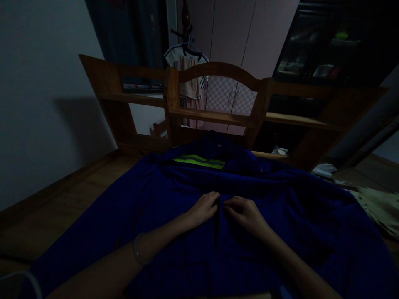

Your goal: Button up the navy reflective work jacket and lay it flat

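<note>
A dark blue jacket (pixel 174 195) lies spread on the wooden desk, its collar toward the back and its sleeves out to both sides. A yellow-green reflective strip (pixel 199 161) crosses it below the collar. Along the middle of the jacket my left hand (pixel 205 206) is closed, its fingers pinching the cloth at the front edge. Just to the right, my right hand (pixel 241 209) is closed too, thumb and fingers pinched on the facing part of the front. A narrow dark gap runs down between them. Any button or fastener at the fingertips is too dark to see.
A wooden shelf unit (pixel 212 114) rises behind the jacket at the desk's back. Pale folded cloth (pixel 377 205) lies at the right. Clothes on a coat stand (pixel 186 25) hang beyond the shelf, before a pink wardrobe (pixel 233 37). A wall (pixel 46 104) borders the left.
</note>
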The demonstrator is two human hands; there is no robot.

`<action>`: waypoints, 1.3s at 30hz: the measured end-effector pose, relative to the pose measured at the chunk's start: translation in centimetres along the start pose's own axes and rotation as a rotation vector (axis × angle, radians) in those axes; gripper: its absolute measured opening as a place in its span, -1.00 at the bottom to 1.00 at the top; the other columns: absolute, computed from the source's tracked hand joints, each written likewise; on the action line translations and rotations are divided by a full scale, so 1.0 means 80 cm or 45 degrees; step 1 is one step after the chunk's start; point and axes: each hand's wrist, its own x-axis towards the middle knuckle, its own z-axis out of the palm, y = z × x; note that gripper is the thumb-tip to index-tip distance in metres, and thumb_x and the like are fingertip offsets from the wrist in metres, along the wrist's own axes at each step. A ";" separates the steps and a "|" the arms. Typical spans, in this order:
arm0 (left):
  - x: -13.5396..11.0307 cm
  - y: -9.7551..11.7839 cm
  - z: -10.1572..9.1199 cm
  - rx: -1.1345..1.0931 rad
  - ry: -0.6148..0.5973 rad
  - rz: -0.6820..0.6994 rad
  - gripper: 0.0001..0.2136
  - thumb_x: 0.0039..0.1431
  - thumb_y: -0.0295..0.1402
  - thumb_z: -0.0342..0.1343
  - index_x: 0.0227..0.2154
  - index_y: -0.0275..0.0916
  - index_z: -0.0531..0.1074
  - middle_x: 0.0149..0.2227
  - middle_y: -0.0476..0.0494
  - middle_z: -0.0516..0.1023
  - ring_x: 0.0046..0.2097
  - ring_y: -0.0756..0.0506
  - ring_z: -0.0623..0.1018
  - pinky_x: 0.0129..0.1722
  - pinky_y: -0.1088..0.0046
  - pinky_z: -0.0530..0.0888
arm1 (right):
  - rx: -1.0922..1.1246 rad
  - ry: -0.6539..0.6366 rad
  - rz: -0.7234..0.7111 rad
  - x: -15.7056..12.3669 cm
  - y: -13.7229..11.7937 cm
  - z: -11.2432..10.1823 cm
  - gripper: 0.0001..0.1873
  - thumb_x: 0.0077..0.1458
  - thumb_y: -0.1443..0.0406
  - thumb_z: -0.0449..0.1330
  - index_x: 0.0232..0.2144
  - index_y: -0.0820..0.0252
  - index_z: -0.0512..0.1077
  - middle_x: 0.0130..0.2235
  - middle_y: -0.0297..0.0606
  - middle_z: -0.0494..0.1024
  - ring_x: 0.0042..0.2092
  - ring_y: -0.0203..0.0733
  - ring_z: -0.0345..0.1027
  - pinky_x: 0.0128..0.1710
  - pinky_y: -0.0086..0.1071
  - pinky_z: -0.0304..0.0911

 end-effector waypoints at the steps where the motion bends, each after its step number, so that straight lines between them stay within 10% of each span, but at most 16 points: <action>1: 0.000 0.002 0.000 0.004 0.011 0.003 -0.89 0.03 -0.53 -0.09 -0.37 -0.25 0.29 -0.34 -0.07 0.36 -0.28 -0.03 0.38 -0.29 0.49 0.29 | -0.016 -0.002 -0.014 0.000 -0.001 0.000 -0.79 0.08 0.34 0.12 -0.25 0.11 0.52 -0.31 -0.26 0.52 -0.33 -0.21 0.38 -0.34 -0.40 0.21; 28: 0.000 0.024 -0.010 -1.195 0.074 -0.594 -0.67 -0.11 -0.27 0.27 -0.31 -0.40 0.47 -0.36 -0.21 0.55 -0.35 -0.05 0.53 -0.30 0.47 0.42 | 0.068 0.145 0.134 -0.002 -0.009 -0.006 -0.85 0.06 0.23 0.16 -0.31 0.13 0.45 -0.41 -0.32 0.51 -0.42 -0.24 0.36 -0.43 -0.43 0.21; 39: -0.001 0.029 -0.018 -1.562 -0.105 -0.509 -0.59 -0.10 -0.32 0.29 -0.16 -0.40 0.44 -0.19 -0.30 0.53 -0.17 -0.10 0.54 -0.05 0.36 0.40 | 0.556 0.122 0.315 0.009 -0.008 -0.013 -0.69 0.11 0.08 0.10 -0.40 0.22 0.43 -0.57 -0.37 0.37 -0.51 -0.32 0.23 -0.48 -0.46 0.12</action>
